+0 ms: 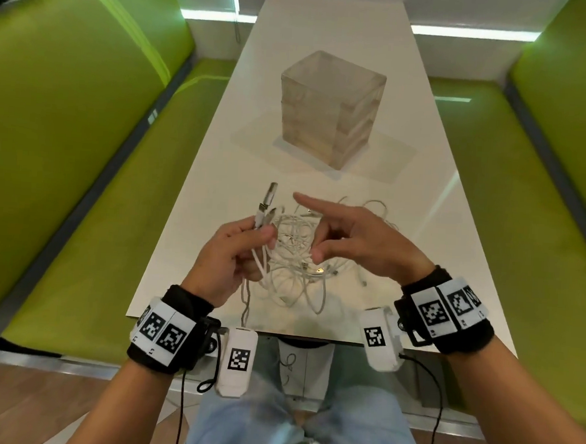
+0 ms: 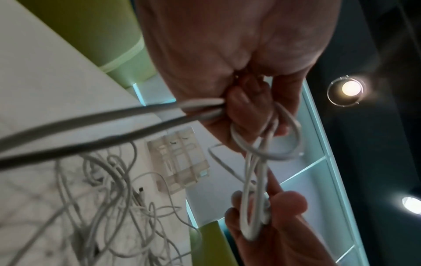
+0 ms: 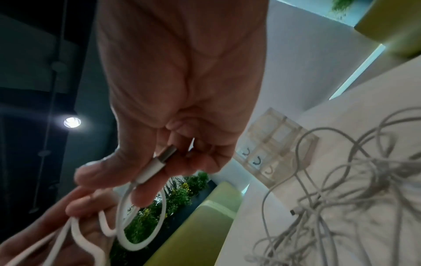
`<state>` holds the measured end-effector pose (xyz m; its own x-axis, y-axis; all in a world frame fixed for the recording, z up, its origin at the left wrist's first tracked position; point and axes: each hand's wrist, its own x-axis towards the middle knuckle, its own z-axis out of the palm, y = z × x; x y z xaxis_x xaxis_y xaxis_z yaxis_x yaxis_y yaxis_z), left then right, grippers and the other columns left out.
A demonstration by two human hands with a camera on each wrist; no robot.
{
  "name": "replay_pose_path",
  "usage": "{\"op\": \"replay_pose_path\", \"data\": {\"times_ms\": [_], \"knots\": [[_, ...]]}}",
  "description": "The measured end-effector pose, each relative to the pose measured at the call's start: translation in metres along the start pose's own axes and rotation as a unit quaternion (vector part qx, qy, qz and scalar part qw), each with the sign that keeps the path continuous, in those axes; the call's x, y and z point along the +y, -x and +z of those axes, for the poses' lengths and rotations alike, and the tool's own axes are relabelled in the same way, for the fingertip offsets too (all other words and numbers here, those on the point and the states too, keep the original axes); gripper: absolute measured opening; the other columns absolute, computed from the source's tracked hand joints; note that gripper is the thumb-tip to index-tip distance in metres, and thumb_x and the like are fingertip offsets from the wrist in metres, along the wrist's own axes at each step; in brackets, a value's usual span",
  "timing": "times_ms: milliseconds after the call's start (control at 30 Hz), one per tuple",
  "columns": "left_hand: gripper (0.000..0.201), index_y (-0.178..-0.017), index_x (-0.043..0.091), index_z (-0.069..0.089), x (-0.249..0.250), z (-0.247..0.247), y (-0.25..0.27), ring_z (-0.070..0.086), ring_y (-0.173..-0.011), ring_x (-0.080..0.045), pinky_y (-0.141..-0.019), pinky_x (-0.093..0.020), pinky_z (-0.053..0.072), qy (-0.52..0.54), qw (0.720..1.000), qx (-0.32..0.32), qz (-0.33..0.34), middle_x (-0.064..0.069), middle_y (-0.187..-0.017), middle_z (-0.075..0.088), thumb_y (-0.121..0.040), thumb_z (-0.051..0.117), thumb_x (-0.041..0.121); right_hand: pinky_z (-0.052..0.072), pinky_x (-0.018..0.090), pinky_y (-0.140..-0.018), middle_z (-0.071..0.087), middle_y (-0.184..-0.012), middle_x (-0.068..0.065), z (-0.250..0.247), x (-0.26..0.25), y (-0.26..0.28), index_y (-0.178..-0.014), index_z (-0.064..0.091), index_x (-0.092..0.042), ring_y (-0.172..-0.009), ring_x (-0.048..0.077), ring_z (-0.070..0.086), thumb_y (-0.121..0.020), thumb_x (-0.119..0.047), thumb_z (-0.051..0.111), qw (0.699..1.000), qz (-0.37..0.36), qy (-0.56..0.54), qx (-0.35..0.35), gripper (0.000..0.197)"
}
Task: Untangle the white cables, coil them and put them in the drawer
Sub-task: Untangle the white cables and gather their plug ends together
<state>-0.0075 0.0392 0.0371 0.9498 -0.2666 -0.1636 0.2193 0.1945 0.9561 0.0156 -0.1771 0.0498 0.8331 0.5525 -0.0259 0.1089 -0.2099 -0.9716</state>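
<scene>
A tangle of white cables [image 1: 298, 277] lies on the white table [image 1: 331, 28] near its front edge. My left hand [image 1: 261, 242] is raised over the tangle's left side and grips several cable ends, their USB plugs [image 1: 268, 203] sticking up. In the left wrist view the left hand [image 2: 246, 108] holds strands and a loop [image 2: 280, 144]. My right hand [image 1: 318, 245] pinches a cable end beside it, index finger pointing out. The right wrist view shows the right hand [image 3: 159, 171] pinching a USB plug [image 3: 159, 162]. A translucent drawer box [image 1: 329, 110] stands behind the tangle, its drawers closed.
Green padded benches [image 1: 66, 139] [image 1: 533, 202] run along both sides of the narrow table. The drawer box [image 3: 278, 149] sits mid-table, with bare tabletop around and beyond it. Loose cable loops [image 1: 374, 209] spread to the right of my hands.
</scene>
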Motion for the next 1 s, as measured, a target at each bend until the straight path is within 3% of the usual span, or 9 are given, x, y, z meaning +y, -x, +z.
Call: {"op": "replay_pose_path", "data": {"times_ms": [167, 300, 400, 467, 533, 667, 867, 933, 1000], "knots": [[0.014, -0.056, 0.016, 0.063, 0.004, 0.003, 0.005, 0.031, -0.037, -0.011, -0.043, -0.026, 0.017, 0.010, 0.998, -0.052, -0.044, 0.002, -0.049, 0.043, -0.069, 0.060, 0.018, 0.049, 0.032, -0.086, 0.067, -0.078, 0.012, 0.018, 0.003, 0.001, -0.134, 0.052, -0.015, -0.080, 0.023, 0.064, -0.077, -0.004, 0.071, 0.997, 0.021, -0.073, -0.001, 0.061], [0.014, -0.071, 0.013, 0.068, -0.004, 0.008, 0.005, 0.008, -0.051, -0.024, -0.047, -0.031, 0.009, -0.006, 0.993, -0.094, -0.076, -0.006, -0.061, 0.026, -0.064, 0.067, 0.025, 0.050, 0.026, -0.086, 0.068, -0.071, -0.006, 0.031, -0.001, 0.003, -0.129, 0.053, -0.015, -0.079, 0.009, 0.065, -0.082, 0.003, 0.064, 0.994, 0.038, -0.107, -0.007, 0.052], [0.012, -0.072, 0.016, 0.067, -0.009, 0.008, 0.006, 0.008, -0.052, -0.024, -0.045, -0.028, 0.009, -0.021, 0.997, -0.051, -0.061, -0.003, -0.058, 0.027, -0.068, 0.069, 0.027, 0.052, 0.026, -0.077, 0.069, -0.074, -0.004, 0.036, -0.005, 0.003, -0.100, 0.070, -0.010, -0.074, 0.009, 0.064, -0.082, -0.004, 0.068, 0.997, 0.027, -0.054, 0.036, 0.019], [0.017, -0.083, 0.016, 0.063, -0.008, 0.004, 0.005, 0.010, -0.046, -0.014, -0.040, -0.021, 0.011, -0.001, 0.999, -0.004, -0.033, 0.004, -0.052, 0.026, -0.082, 0.060, 0.032, 0.051, 0.019, -0.066, 0.070, -0.073, -0.005, 0.038, -0.003, 0.008, -0.091, 0.072, -0.004, -0.069, 0.006, 0.065, -0.084, -0.002, 0.065, 0.993, 0.034, -0.079, 0.086, 0.011], [0.023, -0.093, 0.015, 0.059, -0.003, -0.003, 0.002, 0.014, -0.040, -0.005, -0.039, -0.019, 0.011, 0.073, 0.997, 0.024, -0.005, 0.011, -0.049, 0.025, -0.091, 0.049, 0.036, 0.045, 0.011, -0.057, 0.069, -0.064, -0.009, 0.040, 0.000, 0.015, -0.089, 0.072, 0.001, -0.060, 0.002, 0.063, -0.083, -0.002, 0.065, 0.992, 0.057, -0.076, 0.080, 0.009], [0.021, -0.092, 0.010, 0.055, 0.009, -0.011, -0.001, 0.019, -0.038, -0.002, -0.039, -0.020, 0.013, 0.158, 0.986, 0.049, 0.034, 0.011, -0.049, 0.026, -0.095, 0.041, 0.025, 0.044, 0.014, -0.063, 0.068, -0.065, -0.009, 0.056, 0.018, 0.030, -0.090, 0.074, -0.004, -0.062, 0.003, 0.063, -0.080, -0.012, 0.072, 0.990, 0.131, 0.012, -0.048, 0.013], [0.021, -0.086, 0.009, 0.054, 0.010, -0.004, 0.002, 0.020, -0.039, -0.003, -0.039, -0.018, 0.017, 0.155, 0.985, 0.047, 0.060, 0.009, -0.050, 0.027, -0.097, 0.038, 0.018, 0.054, 0.039, -0.083, 0.075, -0.087, 0.006, 0.084, 0.056, 0.040, -0.095, 0.076, -0.014, -0.083, 0.019, 0.068, -0.078, -0.017, 0.072, 0.975, 0.175, 0.119, -0.061, 0.017], [0.021, -0.087, 0.008, 0.053, 0.009, -0.002, 0.003, 0.020, -0.040, -0.003, -0.039, -0.017, 0.019, 0.152, 0.986, 0.043, 0.058, 0.009, -0.051, 0.026, -0.097, 0.037, 0.018, 0.054, 0.032, -0.084, 0.075, -0.091, 0.006, 0.089, 0.059, 0.043, -0.111, 0.071, -0.015, -0.084, 0.014, 0.068, -0.080, -0.012, 0.069, 0.969, 0.174, 0.141, -0.104, 0.030], [0.022, -0.087, 0.009, 0.053, 0.008, -0.001, 0.003, 0.020, -0.040, -0.004, -0.039, -0.018, 0.019, 0.150, 0.986, 0.042, 0.056, 0.009, -0.051, 0.026, -0.098, 0.037, 0.018, 0.051, 0.024, -0.085, 0.071, -0.102, 0.005, 0.088, 0.057, 0.050, -0.133, 0.052, -0.026, -0.088, 0.012, 0.065, -0.079, -0.010, 0.071, 0.954, 0.175, 0.161, -0.183, 0.059]]}}
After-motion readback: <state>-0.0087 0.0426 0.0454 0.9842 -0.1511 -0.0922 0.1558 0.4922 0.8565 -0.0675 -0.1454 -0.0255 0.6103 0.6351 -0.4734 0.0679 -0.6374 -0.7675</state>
